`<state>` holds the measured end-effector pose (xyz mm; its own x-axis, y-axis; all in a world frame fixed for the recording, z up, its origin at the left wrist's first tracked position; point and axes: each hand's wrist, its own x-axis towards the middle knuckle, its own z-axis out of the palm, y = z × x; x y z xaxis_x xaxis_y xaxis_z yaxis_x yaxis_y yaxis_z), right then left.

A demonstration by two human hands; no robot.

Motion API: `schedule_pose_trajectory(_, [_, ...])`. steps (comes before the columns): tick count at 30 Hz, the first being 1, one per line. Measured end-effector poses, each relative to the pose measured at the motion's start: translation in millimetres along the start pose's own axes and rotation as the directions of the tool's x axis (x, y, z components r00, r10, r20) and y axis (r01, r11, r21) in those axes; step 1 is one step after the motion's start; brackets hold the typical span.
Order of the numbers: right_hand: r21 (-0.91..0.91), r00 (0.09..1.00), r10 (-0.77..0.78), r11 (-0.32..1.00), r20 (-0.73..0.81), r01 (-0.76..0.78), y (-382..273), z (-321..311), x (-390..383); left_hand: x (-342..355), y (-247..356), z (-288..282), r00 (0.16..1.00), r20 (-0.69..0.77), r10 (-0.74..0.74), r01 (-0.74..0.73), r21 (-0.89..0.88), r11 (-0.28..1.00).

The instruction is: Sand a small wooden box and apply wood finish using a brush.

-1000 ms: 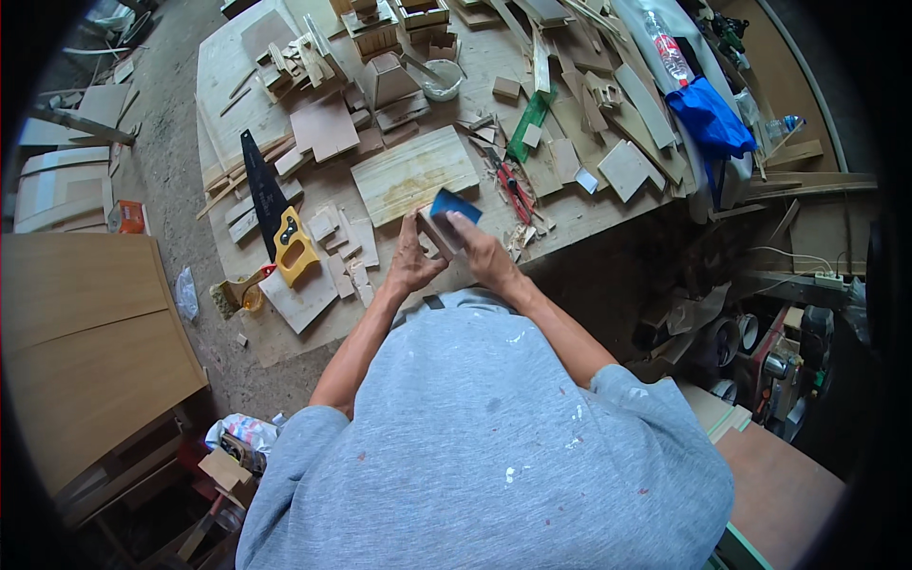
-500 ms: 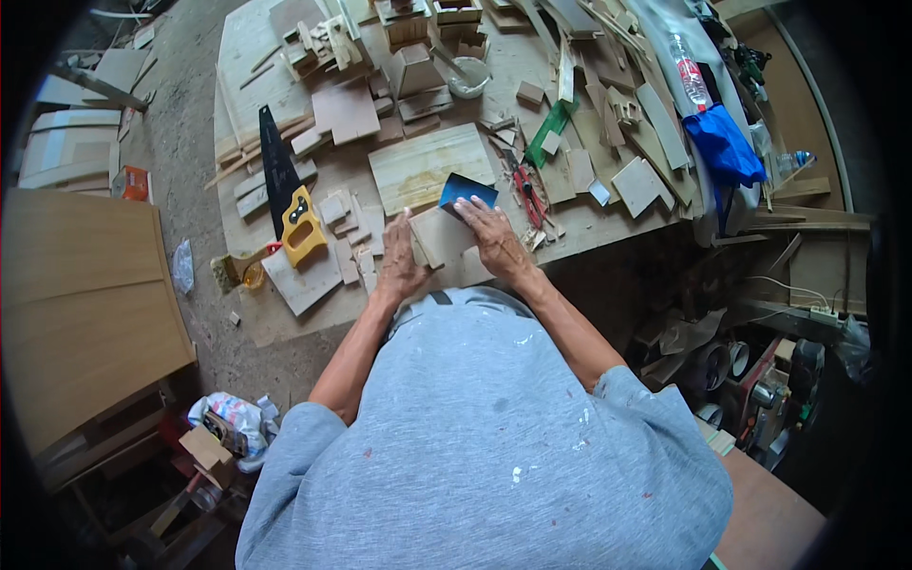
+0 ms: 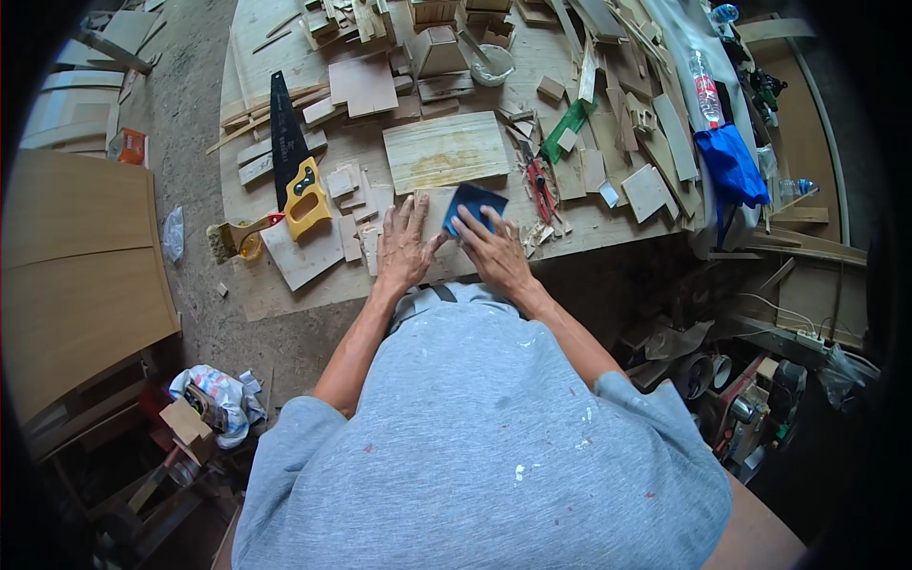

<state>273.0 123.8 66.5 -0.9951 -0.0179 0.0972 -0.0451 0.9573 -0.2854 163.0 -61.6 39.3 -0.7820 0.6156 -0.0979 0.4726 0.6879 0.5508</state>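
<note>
Blue sheet (image 3: 472,206), probably sandpaper, lay on a small wooden board (image 3: 434,209) at centre frame. My right hand (image 3: 496,255) was spread, fingers flat over the sheet's lower part; couldn't tell whether the thumb tucked under. My left hand (image 3: 406,249) lay flattened on the board's left side, fingers slightly apart, not wrapped round it as far as I could see. Sheet looked thin, light, bendy: best held under several spread fingers, not by a corner. Board looked stiff, light, sturdy; left edge seemed a good hold. Pale panel (image 3: 446,152) sat just above, saw (image 3: 290,157) upper left, red pliers (image 3: 539,182) right of centre.
</note>
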Motion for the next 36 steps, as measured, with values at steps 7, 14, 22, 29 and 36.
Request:
schedule_pose_trajectory(7, [-0.071, 0.998, 0.062, 0.996, -0.001, -0.062, 2.2, -3.9, 5.5, 1.7, 6.7, -9.4, 0.994, 0.096, -0.05, 0.048, 0.024, 0.999])
schedule_pose_trajectory(14, [0.144, 1.0, -0.02, 0.989, 0.021, 0.017, -6.6, -4.3, -34.1, -2.3, 21.1, -18.3, 0.996, 0.083, -0.014, 0.002, 0.145, 0.989])
schedule_pose_trajectory(22, [0.872, 0.791, 0.611, 0.396, -0.016, -0.287, 11.1, 10.0, 36.3, 15.9, 25.4, -23.7, 0.94, 0.174, 0.293, -0.322, 0.164, 0.933])
schedule_pose_trajectory(29, [0.776, 0.793, 0.601, 0.452, 0.1, -0.44, -31.5, 17.2, -22.4, 17.3, 20.9, -26.9, 0.92, 0.266, 0.288, -0.333, 0.143, 0.932])
schedule_pose_trajectory(36, [0.733, 0.744, 0.664, 0.472, 0.069, -0.489, -15.6, 20.4, 41.3, 20.5, 24.8, -26.8, 0.922, 0.259, 0.288, -0.338, 0.175, 0.925])
